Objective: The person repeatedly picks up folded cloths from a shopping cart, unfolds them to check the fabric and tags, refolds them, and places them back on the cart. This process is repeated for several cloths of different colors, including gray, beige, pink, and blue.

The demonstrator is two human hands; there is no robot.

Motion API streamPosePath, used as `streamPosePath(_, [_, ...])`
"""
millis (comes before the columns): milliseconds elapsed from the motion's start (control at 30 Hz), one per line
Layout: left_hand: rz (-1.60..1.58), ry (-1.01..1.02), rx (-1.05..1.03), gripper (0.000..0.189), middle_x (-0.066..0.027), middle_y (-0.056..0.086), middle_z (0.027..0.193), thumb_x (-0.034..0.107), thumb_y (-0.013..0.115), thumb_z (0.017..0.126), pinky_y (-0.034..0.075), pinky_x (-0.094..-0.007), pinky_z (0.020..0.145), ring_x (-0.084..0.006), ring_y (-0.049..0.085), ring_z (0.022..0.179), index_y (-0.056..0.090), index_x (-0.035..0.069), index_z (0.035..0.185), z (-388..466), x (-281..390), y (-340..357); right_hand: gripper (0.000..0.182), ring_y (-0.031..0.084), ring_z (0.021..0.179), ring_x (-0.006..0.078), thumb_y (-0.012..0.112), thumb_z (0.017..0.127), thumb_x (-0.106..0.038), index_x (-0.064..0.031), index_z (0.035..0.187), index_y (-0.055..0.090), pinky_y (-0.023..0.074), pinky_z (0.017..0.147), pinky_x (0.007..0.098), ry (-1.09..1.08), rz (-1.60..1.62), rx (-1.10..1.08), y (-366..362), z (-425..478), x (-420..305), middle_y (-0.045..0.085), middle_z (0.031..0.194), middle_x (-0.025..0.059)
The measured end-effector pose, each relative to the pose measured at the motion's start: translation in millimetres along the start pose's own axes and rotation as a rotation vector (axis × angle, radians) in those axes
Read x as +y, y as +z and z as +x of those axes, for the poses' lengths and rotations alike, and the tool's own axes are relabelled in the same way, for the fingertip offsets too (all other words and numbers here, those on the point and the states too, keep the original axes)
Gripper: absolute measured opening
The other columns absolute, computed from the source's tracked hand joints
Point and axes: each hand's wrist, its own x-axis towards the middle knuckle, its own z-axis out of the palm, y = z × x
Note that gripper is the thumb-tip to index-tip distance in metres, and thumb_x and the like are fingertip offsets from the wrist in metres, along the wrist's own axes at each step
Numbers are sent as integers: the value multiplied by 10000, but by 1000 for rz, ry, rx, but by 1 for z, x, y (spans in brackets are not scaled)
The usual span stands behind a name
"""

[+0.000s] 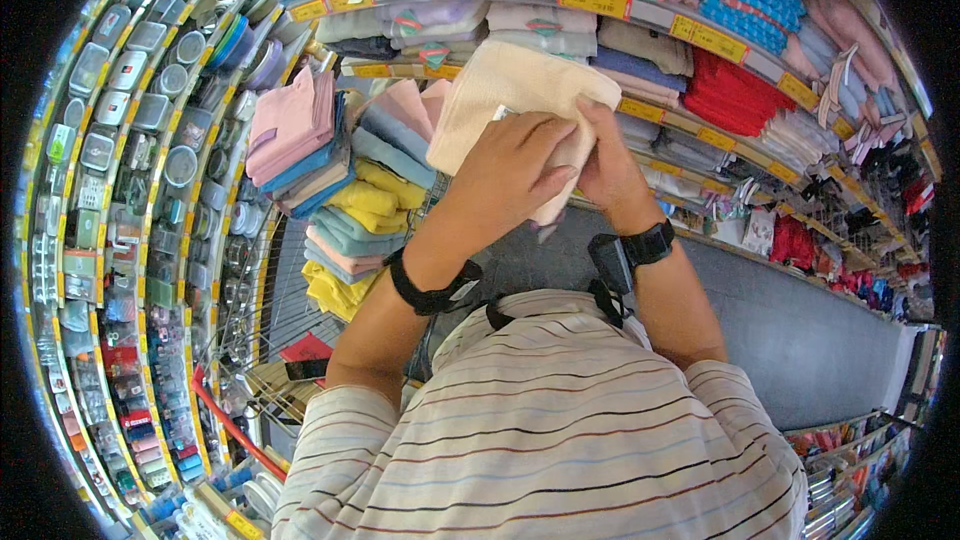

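A folded cream towel (517, 79) is held up in front of me, with a small white label near its middle. My left hand (514, 157) lies over its near face, fingers curled and thumb against the cloth. Around the towel's right edge, my right hand (609, 157) grips it with the thumb on the near side; its other fingers are partly hidden. To the left, a wire shopping cart (277, 277) carries stacked folded towels, among them a pink towel (289, 124), yellow towels (375, 195) and a grey-green towel (352, 236).
Shelves of folded towels (645, 49) with yellow price tags curve ahead and right. Plastic containers fill the shelving (127, 112) on the left. The cart's red handle (232, 420) is at lower left, near a red item (307, 349). Grey floor (795, 315) shows at right.
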Motion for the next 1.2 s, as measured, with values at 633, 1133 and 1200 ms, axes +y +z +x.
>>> streamPosePath(633, [-705,-772,-2,511,-33,635,1068,422,603,928,442,-246,847,-118,560,956,601,-7,1207,-51,-68,-21,517,525,1229,270,563,927,-333,-58,1355,468,404,1069,416,11,95,190,-12,-1,-10,549,1342,117])
streamPosePath(1133, [-725,-760,524,242,-6,618,874,260,623,928,467,-258,687,-91,554,797,640,38,1022,-117,-94,-5,481,525,1216,269,538,949,-368,-52,1310,506,411,1056,422,118,-208,135,-25,38,43,576,1292,116])
streamPosePath(1200, [-675,-821,543,224,0,610,862,234,613,932,460,-251,693,-87,550,797,635,34,1029,-125,-98,-9,493,524,1215,272,560,937,-367,-49,1310,505,404,1062,423,135,-173,135,-5,39,44,578,1289,118])
